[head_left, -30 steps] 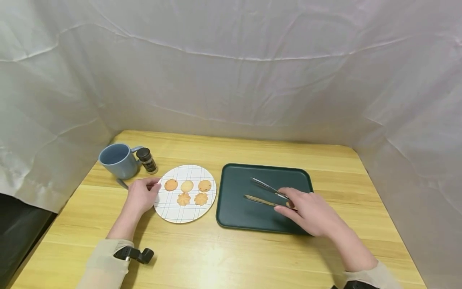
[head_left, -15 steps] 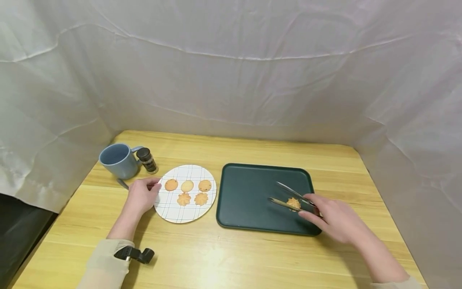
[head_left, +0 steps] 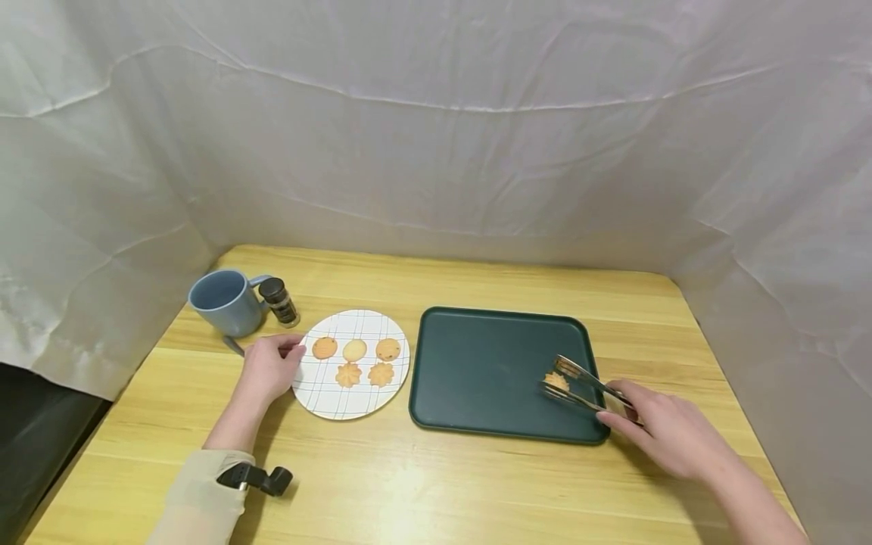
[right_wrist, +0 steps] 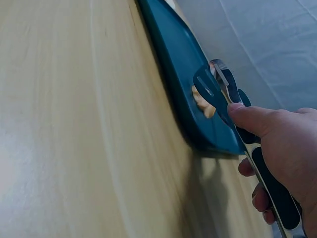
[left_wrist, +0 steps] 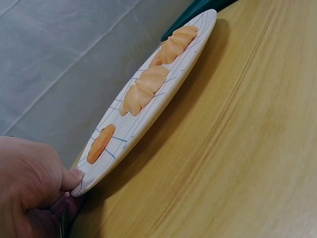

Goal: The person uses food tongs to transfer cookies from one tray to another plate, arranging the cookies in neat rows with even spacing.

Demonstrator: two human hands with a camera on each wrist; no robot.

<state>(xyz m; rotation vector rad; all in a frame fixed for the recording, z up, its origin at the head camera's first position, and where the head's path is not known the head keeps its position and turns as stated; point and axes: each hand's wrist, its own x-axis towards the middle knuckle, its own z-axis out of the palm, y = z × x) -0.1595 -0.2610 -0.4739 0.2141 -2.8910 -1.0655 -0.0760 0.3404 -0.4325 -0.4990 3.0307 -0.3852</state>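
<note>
My right hand (head_left: 664, 433) grips metal tongs (head_left: 587, 387) at the dark green tray's (head_left: 477, 371) right front corner. The tong tips stand on either side of a flower-shaped cookie (head_left: 556, 381) lying on the tray; in the right wrist view the cookie (right_wrist: 204, 105) shows between the tongs (right_wrist: 233, 106) held by my right hand (right_wrist: 280, 158). My left hand (head_left: 268, 366) holds the left rim of a white checked plate (head_left: 327, 400) carrying several cookies (head_left: 353, 350). In the left wrist view my left hand's (left_wrist: 29, 186) thumb presses the plate (left_wrist: 148, 119) edge.
A blue mug (head_left: 221, 302) and a small dark-capped spice jar (head_left: 279, 301) stand behind the plate at the back left. White fabric walls close in the wooden table (head_left: 422, 484) on three sides.
My right hand has pulled the tongs right and toward me across the tray, uncovering a cookie now lying between the tips. The left hand and plate stayed put.
</note>
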